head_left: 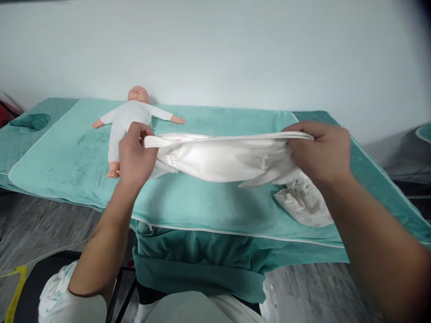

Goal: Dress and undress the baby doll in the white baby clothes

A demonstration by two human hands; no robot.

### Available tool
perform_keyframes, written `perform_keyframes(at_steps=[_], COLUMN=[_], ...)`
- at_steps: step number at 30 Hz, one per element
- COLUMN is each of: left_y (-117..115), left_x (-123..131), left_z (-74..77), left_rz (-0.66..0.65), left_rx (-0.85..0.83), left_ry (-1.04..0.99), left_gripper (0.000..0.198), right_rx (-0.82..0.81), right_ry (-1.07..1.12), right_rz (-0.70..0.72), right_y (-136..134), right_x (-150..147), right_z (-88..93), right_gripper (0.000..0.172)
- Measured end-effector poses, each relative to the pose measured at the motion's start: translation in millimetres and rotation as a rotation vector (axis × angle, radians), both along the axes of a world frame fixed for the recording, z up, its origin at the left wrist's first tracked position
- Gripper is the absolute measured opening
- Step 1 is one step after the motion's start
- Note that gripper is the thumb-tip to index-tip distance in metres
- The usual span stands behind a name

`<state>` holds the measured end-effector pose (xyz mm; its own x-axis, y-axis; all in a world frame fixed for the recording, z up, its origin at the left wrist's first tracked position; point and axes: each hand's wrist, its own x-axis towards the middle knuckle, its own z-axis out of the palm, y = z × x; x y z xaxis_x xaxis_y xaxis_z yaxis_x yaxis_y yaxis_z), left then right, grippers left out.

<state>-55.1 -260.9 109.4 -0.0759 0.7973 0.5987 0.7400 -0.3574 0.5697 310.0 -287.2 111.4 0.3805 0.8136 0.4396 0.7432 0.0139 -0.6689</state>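
Stretched level between my two hands is a white cloth (222, 159), its upper edge pulled nearly straight and the rest hanging in loose folds. My left hand (137, 154) pinches one end, and my right hand (321, 150) grips the other; both are closed. Whether the cloth is a garment I cannot tell. A baby doll (129, 119) in a white suit lies on its back behind my left hand, arms spread, one leg partly hidden. Below my right hand rests a crumpled white cloth with a small print (305, 204), partly covered by my forearm.
A light green cover (63, 152) with white piping lies over the bed, with darker green fabric (202, 269) hanging at the front. A white wall (215, 54) stands behind. At lower left are a black chair (33, 287), patterned fabric (55, 289) and a yellow strip (16, 291).
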Motion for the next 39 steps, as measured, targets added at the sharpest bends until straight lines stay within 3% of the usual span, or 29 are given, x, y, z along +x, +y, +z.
perform_keyframes(at_steps=[3,6,8,9,11,13,15,17,19,23,30,35,39], left_y=[13,27,26,23,12,3,4,13,28,54,95,130,146], left_x=[5,20,39,50,72,89,97,97,93,91,112,131,140], left_z=[4.3,-13.4,-38.1,-53.0,-83.8,-110.1,-127.1,-134.0,-133.4,-125.8,-120.1,-118.9,-131.2], left_rz=[0.029,0.159,0.197,0.173,0.010,-0.192,-0.191,-0.073,0.017,0.059,0.088,0.072,0.070], left_rx=[-0.077,-0.155,-0.192,-0.211,-0.238,-0.330,-0.412,-0.467,-0.514,-0.560,-0.441,-0.419,-0.409], left_ry=[0.130,0.300,0.434,0.512,0.603,0.617,0.580,0.544,0.521,0.405,0.113,0.159,0.305], left_gripper=[0.027,0.033,0.037,0.038,0.041,0.036,0.033,0.037,0.045,0.053,0.059,0.063,0.063], right_rx=[-0.046,-0.266,-0.329,-0.274,-0.182,-0.242,-0.316,-0.355,-0.401,-0.498,-0.407,-0.438,-0.398], right_ry=[-0.059,-0.271,-0.402,-0.446,-0.453,-0.361,-0.302,-0.289,-0.279,-0.245,-0.211,-0.197,-0.244], right_rz=[-0.019,0.023,0.075,0.114,0.265,0.421,0.363,0.261,0.185,0.114,0.042,-0.049,-0.066], right_y=[18,47,57,58,52,40,34,37,50,78,102,133,154], right_x=[3,-2,-19,-33,-68,-104,-132,-146,-147,-131,-113,-95,-77], right_z=[8.8,-7.0,-34.3,-51.7,-89.5,-124.2,-148.4,-159.6,-160.1,-148.4,-135.7,-135.7,-147.2], right_gripper=[0.026,0.033,0.043,0.051,0.055,0.056,0.056,0.060,0.063,0.067,0.081,0.085,0.082])
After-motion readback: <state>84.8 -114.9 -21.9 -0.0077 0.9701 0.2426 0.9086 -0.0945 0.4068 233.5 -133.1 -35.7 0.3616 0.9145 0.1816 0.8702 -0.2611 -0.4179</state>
